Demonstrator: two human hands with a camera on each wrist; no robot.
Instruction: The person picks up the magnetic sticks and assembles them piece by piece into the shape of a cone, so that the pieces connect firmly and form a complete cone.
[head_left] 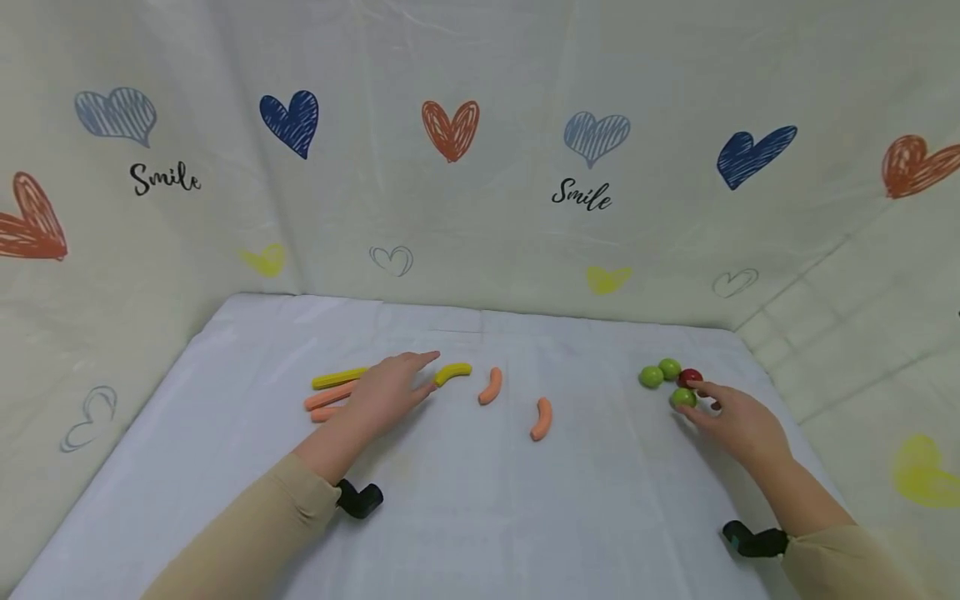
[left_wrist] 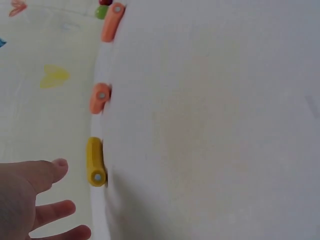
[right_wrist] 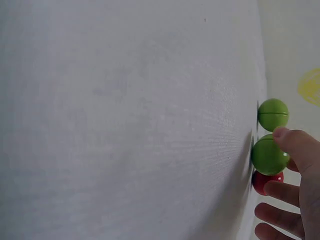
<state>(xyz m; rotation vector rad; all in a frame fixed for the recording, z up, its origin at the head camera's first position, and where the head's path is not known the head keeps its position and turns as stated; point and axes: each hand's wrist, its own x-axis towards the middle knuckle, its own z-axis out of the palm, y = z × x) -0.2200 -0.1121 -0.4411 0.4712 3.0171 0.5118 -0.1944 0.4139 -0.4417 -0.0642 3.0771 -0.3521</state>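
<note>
Hovering over the desk (head_left: 450, 517), the left hand (head_left: 390, 387) spreads its empty fingers (left_wrist: 56, 212) just beside a curved yellow stick (head_left: 454, 372); two curved orange sticks (head_left: 491, 387) lie farther right. Farthest right, the right hand (head_left: 738, 425) pinches a green ball (right_wrist: 268, 156) beside a red ball (right_wrist: 261, 182). Grasping seems the step; lifting would call for a firm hold, sparing its neighbours.

Yel. curved pc. (head_left: 453, 372): lies on worktop (head_left: 450, 517), L of ctr., bent lengthwise, round grey dot on end face. Grn. ball (head_left: 683, 399): smooth, R side, nearest of its cluster. Red ball (head_left: 690, 377): glossy, just beyond, partly hidden.
</note>
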